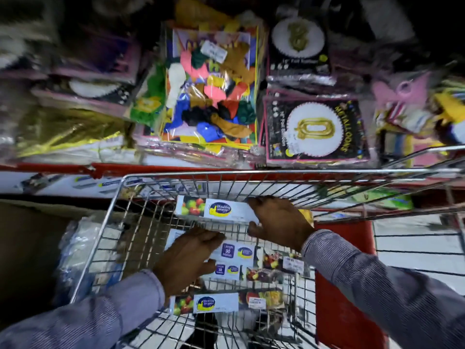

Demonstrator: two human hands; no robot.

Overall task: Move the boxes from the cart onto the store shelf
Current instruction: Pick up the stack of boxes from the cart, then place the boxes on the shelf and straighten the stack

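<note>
A wire shopping cart [105,217] stands in front of me against a red-edged store shelf [176,168]. Several long white wrap boxes with fruit pictures lie in the cart. My right hand [279,222] grips the right end of the top box [214,209], which is raised near the cart's far rim. My left hand [186,258] rests with fingers spread on the boxes lower in the cart [236,253]. Another box [216,302] lies nearest me. Both arms wear grey-blue striped sleeves.
On the shelf above the cart sit a clear bag of coloured balloons [211,89], black packs of gold foil number balloons [314,129] and gold foil packs [65,132]. White boxes [83,183] line the shelf level below. Plastic-wrapped goods [78,245] stand left of the cart.
</note>
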